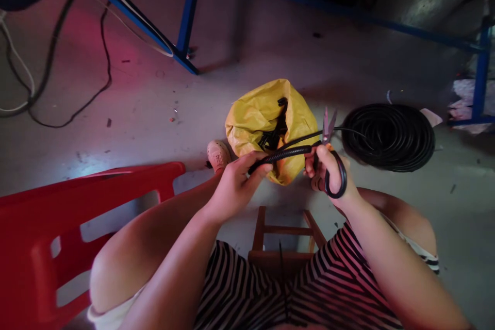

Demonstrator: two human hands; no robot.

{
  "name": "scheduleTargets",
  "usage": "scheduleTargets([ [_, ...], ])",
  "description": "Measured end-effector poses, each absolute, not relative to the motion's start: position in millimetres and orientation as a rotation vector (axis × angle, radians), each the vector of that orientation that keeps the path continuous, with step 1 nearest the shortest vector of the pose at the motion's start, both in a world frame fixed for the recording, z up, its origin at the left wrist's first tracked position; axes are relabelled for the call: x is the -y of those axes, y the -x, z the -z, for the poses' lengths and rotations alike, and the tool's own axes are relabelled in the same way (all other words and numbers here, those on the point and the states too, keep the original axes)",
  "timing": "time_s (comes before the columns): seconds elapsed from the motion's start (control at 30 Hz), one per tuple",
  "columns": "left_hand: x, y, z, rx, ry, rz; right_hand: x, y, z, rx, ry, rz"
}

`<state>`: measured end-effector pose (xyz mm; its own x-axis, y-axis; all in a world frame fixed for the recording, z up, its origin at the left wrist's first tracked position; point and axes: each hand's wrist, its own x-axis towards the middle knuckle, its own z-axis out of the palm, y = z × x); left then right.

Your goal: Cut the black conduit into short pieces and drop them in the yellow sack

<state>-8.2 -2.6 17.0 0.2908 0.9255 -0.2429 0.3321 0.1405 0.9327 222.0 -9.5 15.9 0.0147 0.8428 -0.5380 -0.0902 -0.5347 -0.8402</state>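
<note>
Right now, from the head camera, the left hand (pixel 235 184) is closed in a pinch, with the thumb and fingers on one end of a bumpy black tube (pixel 286 154). The right hand (pixel 339 167) is curled around a pair of scissors (pixel 328 133). Their blades point away from the person and are a little bit apart. It is hard to tell if the right fingers touch the tube too.

The tube is up over a yellow bag (pixel 247 116). Inside the bag are some black bits (pixel 273 136). A thin black cord (pixel 303 139) goes from near the tube, past the scissors, to a big black coil (pixel 390 160) on the floor, to the right of the bag.

I think the work is partway along. The tube is in hand, and the cord does not look cut from the coil. The coil looks big, so maybe lots of cord is left.
</note>
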Motion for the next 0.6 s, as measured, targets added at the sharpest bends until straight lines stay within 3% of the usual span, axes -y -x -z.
scheduleTargets([
  [0.6, 7, -1, -24, -1.372, -1.58, -0.823, 36, -211, -19, 1.208, 1.504, -1.954],
])
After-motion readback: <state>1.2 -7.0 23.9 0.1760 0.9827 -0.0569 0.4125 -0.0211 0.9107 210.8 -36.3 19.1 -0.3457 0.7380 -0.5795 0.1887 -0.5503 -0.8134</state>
